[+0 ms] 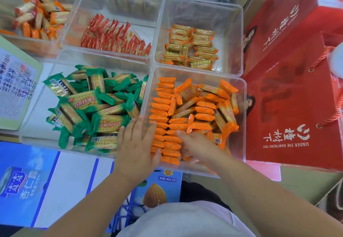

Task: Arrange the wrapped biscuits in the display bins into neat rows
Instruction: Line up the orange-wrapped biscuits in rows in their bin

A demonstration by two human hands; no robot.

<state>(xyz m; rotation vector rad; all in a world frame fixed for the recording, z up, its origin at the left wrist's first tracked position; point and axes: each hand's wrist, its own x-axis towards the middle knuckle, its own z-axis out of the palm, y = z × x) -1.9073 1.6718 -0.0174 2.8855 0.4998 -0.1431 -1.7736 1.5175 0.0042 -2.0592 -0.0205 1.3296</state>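
A clear plastic bin [239,125] at the front right holds orange-wrapped biscuits [163,117]. Those on its left side stand in two neat rows; those on the right [220,104] lie jumbled. My left hand [137,143] rests flat against the bin's near left wall, fingers spread, holding nothing. My right hand [194,145] is inside the bin at its near edge, palm down on the packets beside the rows; whether it grips one is hidden. The bin to the left [37,125] holds a loose pile of green-wrapped biscuits [96,106].
Behind are bins of red-wrapped biscuits [115,36], small gold-and-orange packets [191,47] and a mixed orange pile [40,21]. Red gift bags [289,91] stand at the right. Blue drink cartons [37,181] sit in front below the bins.
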